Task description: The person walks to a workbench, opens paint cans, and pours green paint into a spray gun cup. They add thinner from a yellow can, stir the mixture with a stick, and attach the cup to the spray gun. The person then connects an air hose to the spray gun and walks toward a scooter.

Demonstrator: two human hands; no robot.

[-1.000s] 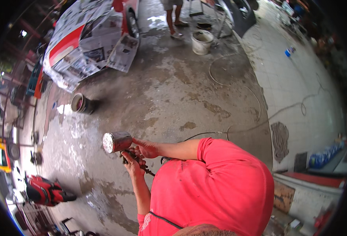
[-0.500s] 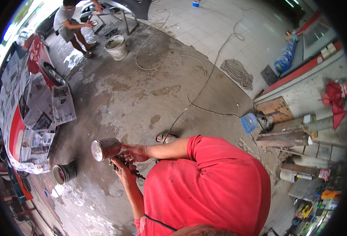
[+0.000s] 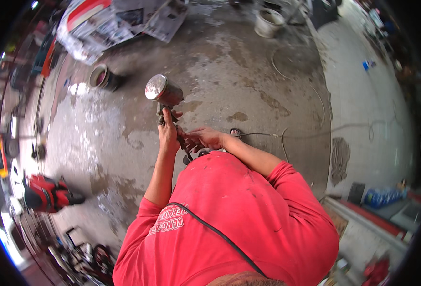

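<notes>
My left hand (image 3: 168,136) is wrapped around the handle of a spray gun (image 3: 164,114). A round, stained metal cup (image 3: 171,93) sits on top of the gun, its lid tilted towards me. My right hand (image 3: 205,137) is close below, fingers curled at the dark hose end (image 3: 184,143) under the handle. Its fingertips are partly hidden, so the exact grip is hard to see. Both hands are out in front of my red shirt, above the floor.
Newspaper sheets (image 3: 146,21) cover a red car part at the far left. A dark bucket (image 3: 102,77) stands left of the gun, a pale bucket (image 3: 268,23) farther back. A thin hose (image 3: 287,138) crosses the floor by my foot. A red motorcycle (image 3: 51,193) is at the left.
The view has swung left, bringing the motorcycle in. My right hand has moved from beside the cup down to the hose end, while my left still holds the spray gun.
</notes>
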